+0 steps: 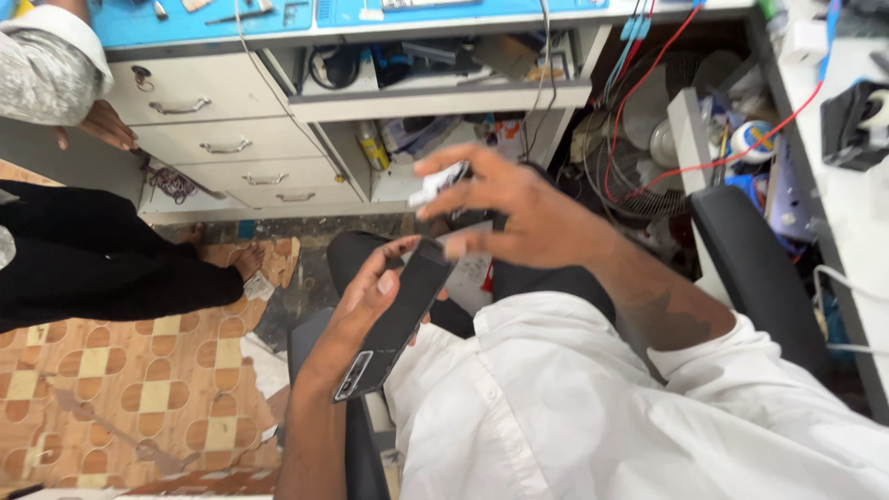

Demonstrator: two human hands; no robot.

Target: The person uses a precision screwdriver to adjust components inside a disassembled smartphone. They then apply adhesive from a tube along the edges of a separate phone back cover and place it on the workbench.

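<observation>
My left hand (370, 294) holds a black smartphone (394, 319) at an angle over my lap, thumb lying across its upper end. My right hand (505, 208) hovers just above it, fingers spread, pinching a small white and black object (441, 182) between thumb and forefinger. What that small object is I cannot tell. I am seated in a white shirt (593, 398) and dark trousers.
Another person in black trousers (102, 259) stands barefoot at left, one hand (102, 125) hanging by white drawers (213, 139). Cluttered open shelves (435, 93) face me. A fan (630, 176), red wires and a black chair back (755, 268) are at right. The floor has patterned tiles (120, 380).
</observation>
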